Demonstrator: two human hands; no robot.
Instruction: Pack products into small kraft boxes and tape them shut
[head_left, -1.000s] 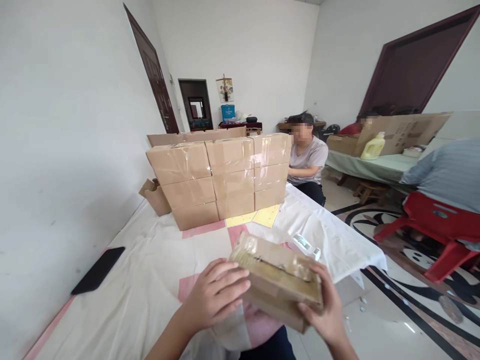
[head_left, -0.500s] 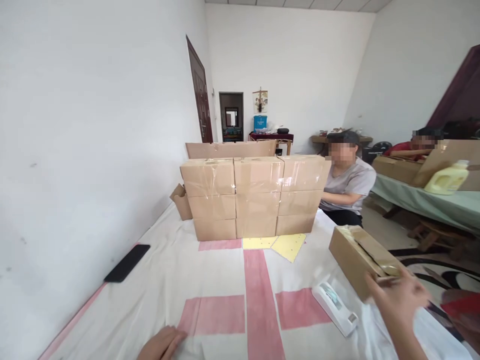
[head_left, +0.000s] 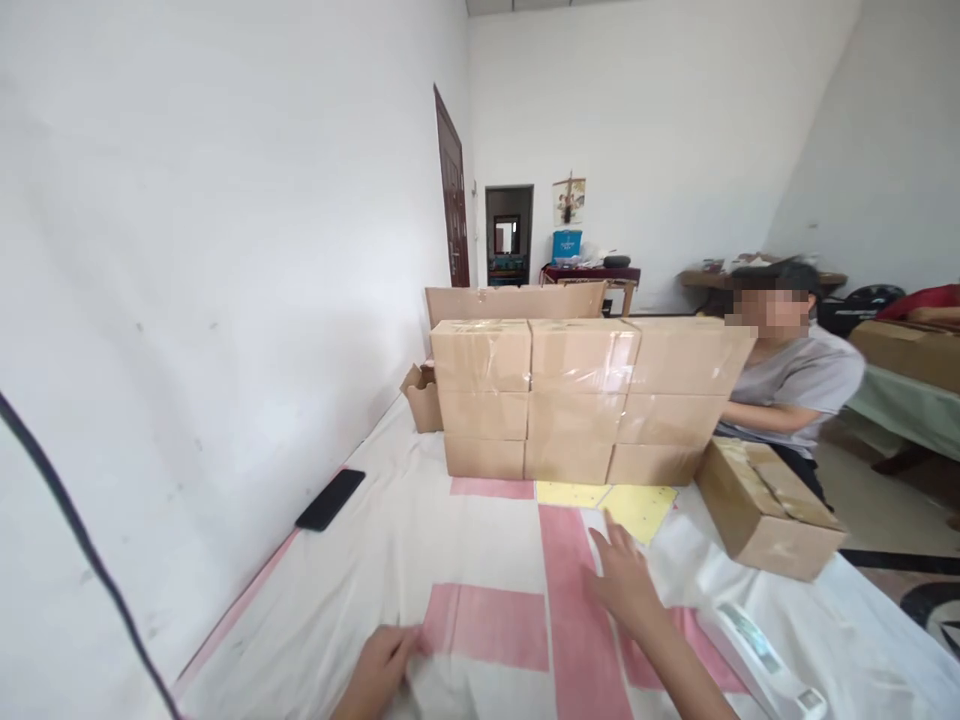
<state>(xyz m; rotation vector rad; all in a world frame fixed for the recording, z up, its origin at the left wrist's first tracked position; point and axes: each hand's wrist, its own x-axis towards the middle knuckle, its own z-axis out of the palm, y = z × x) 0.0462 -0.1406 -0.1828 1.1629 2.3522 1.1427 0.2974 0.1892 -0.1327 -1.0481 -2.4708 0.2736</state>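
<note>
My left hand (head_left: 381, 668) is low in the head view, its fingers closed at the tablecloth (head_left: 487, 545), which creases at the fingertips. Over the pink stripe, my right hand (head_left: 624, 580) is open with fingers spread and nothing in it. To its right stands a taped cardboard box (head_left: 780, 535), apart from the hand. A white handheld device with a small screen (head_left: 761, 650) lies beside my right forearm. Beyond both hands rises a stack of several taped cardboard boxes (head_left: 574, 415), with a yellow patterned patch (head_left: 641, 508) at its foot.
A black phone (head_left: 331, 499) lies by the left wall. A small open carton (head_left: 424, 398) stands left of the stack, and a large cardboard panel (head_left: 517, 300) behind it. A co-worker (head_left: 814, 375) sits at the right. A dark cable (head_left: 71, 510) crosses the left side.
My right hand has let go of the single box and moved left over the cloth. That box now sits nearer the stack. The view has turned left.
</note>
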